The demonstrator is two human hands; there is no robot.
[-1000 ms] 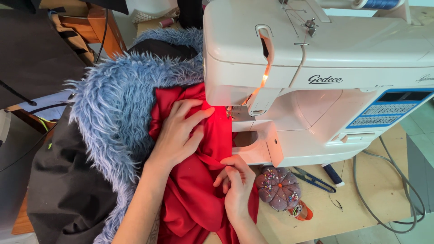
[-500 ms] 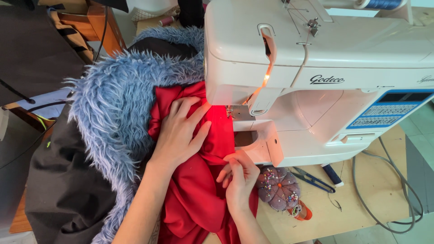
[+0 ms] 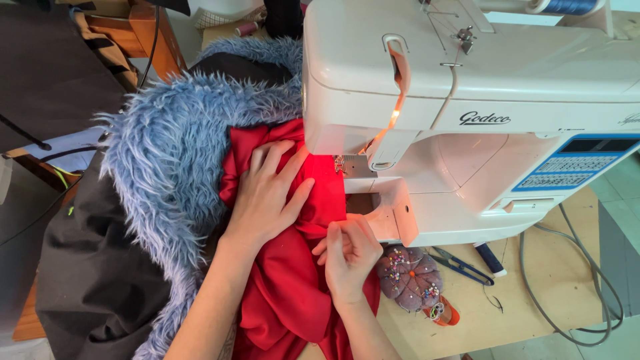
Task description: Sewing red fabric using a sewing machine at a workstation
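The fabric lies left of the sewing machine, with the pincushion before the machine.

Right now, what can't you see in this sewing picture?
- Needle: in the head view, the white sewing machine head overhangs it.
- Seam on the red fabric: the left hand lies flat over it.
- What the right hand pinches: curled fingers cover its grip.
- Blue thread spool: cut off by the top edge.
- Pins in the pincushion: too small to count.
- Dark fabric: runs past the bottom edge.
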